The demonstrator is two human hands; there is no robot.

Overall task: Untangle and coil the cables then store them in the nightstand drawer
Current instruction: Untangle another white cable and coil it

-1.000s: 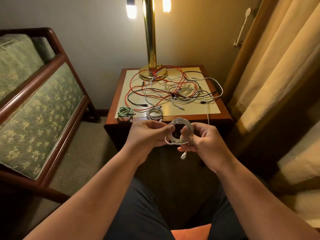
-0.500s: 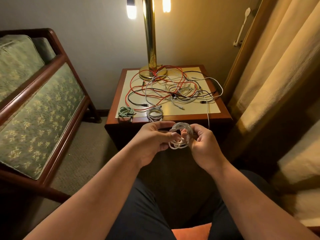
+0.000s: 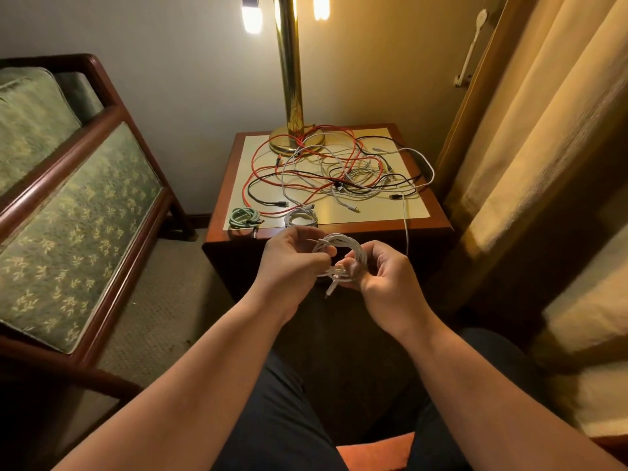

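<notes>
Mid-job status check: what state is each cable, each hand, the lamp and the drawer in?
White cable: coiled, held in front of the nightstand.
Left hand: pinching the coil.
Right hand: gripping the coil.
Green cable: coiled, on the nightstand.
Small white cable: coiled, beside the green one.
Red, black and white cables: tangled on the nightstand.
Lamp: lit.
Drawer: front in shadow, cannot tell.

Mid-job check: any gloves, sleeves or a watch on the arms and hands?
None. The left hand and right hand are ungloved. Both forearms are bare to the frame edge with no sleeve showing, and no watch or band shows.
</notes>
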